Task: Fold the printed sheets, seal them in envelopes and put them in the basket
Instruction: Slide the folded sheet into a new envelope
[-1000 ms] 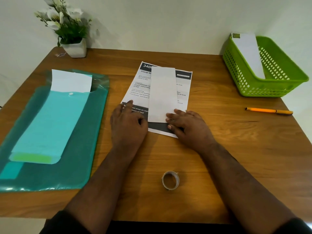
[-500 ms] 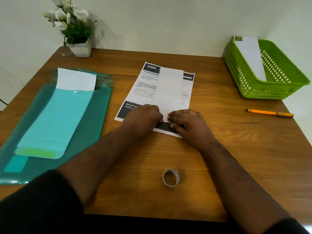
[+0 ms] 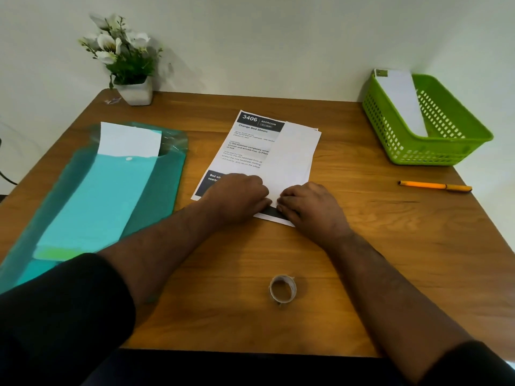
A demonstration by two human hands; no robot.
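Since a second ago the left hand point(image 3: 239, 195) has slid rightward onto the folded white flap, meeting the right hand point(image 3: 309, 207) at the near edge of the printed sheet point(image 3: 250, 151). Both hands rest knuckles-up, fingers curled down and pressing the paper; whether they pinch it I cannot tell. That sheet lies mid-table point(image 3: 390, 246), its right part folded over. Nearer sits a tape roll point(image 3: 282, 288). Far right, the green basket point(image 3: 446, 151) holds a white envelope point(image 3: 401, 101).

The table holds 1 printed sheet point(image 3: 250, 151), 1 basket point(image 3: 434, 151), 1 pen point(image 3: 434, 186), 1 tape roll point(image 3: 282, 288), 1 potted plant point(image 3: 131, 65), 2 hands point(image 3: 239, 195).
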